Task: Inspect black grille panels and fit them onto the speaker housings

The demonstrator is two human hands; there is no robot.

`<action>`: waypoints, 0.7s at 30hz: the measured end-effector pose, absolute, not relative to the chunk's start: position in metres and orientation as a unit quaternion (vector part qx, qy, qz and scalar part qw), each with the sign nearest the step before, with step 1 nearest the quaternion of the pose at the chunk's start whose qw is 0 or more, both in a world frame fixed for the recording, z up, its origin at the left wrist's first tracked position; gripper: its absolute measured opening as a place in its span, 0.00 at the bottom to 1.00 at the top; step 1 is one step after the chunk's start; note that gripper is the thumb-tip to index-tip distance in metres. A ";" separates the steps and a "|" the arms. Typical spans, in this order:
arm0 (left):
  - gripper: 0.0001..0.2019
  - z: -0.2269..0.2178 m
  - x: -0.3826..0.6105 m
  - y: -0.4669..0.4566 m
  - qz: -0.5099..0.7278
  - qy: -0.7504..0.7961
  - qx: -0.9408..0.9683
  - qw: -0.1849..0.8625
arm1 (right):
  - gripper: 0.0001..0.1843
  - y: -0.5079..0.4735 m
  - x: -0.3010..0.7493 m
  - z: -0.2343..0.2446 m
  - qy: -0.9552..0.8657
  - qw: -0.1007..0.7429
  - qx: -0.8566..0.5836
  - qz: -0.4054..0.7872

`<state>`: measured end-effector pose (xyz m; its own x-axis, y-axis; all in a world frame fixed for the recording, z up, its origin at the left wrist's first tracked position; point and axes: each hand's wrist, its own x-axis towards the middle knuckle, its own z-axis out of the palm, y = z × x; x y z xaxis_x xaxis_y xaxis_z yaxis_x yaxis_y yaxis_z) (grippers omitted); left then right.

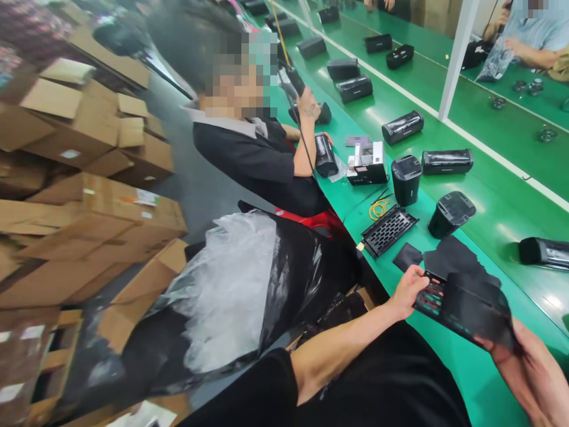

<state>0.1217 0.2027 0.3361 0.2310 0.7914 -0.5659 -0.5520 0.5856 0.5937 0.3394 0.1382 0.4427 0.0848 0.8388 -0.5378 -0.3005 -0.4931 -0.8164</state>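
My left hand (pixel 406 292) grips the near end of a flat black panel (pixel 462 308) with coloured markings on its face. My right hand (pixel 531 370) holds the same panel's other end at the lower right, partly cut off by the frame edge. The panel hovers just above the green table (pixel 484 196). Beyond it lie dark fabric pieces (pixel 448 256) and a black perforated grille (pixel 389 229).
A co-worker (pixel 258 160) sits to my left handling a black speaker (pixel 325 155). Upright and lying black speaker housings (pixel 406 179) are spread along the table. A bin lined with plastic (pixel 231 290) stands beside me. Cardboard boxes (pixel 89 225) pile up at left.
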 end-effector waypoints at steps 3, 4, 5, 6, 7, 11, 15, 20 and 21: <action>0.27 0.343 0.139 0.205 0.424 0.459 0.154 0.765 | 0.28 0.132 0.347 0.429 -0.246 0.378 -0.674 0.585; 0.26 0.346 0.141 0.207 0.421 0.461 0.164 0.764 | 0.31 0.128 0.353 0.426 -0.260 0.347 -0.707 0.558; 0.25 0.349 0.142 0.209 0.418 0.460 0.174 0.764 | 0.33 0.124 0.360 0.423 -0.276 0.317 -0.735 0.532; 0.24 0.351 0.143 0.211 0.416 0.458 0.182 0.764 | 0.34 0.120 0.367 0.421 -0.291 0.291 -0.754 0.512; 0.23 0.353 0.143 0.213 0.412 0.454 0.185 0.768 | 0.34 0.116 0.373 0.420 -0.304 0.269 -0.765 0.499; 0.24 0.356 0.144 0.218 0.389 0.429 0.182 0.795 | 0.35 0.105 0.391 0.418 -0.320 0.247 -0.762 0.506; 0.23 0.355 0.148 0.222 0.360 0.416 0.187 0.814 | 0.33 0.097 0.400 0.420 -0.299 0.277 -0.766 0.497; 0.32 0.356 0.152 0.225 0.327 0.397 0.202 0.834 | 0.33 0.091 0.390 0.417 -0.227 0.377 -0.769 0.463; 0.33 0.356 0.153 0.226 0.321 0.391 0.207 0.837 | 0.35 0.092 0.386 0.415 -0.205 0.393 -0.765 0.467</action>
<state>0.1529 0.2257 0.3560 0.4880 0.6996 -0.5219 -0.3762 0.7081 0.5975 0.3860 0.0915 0.4146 0.4790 0.6806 -0.5544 -0.0536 -0.6077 -0.7924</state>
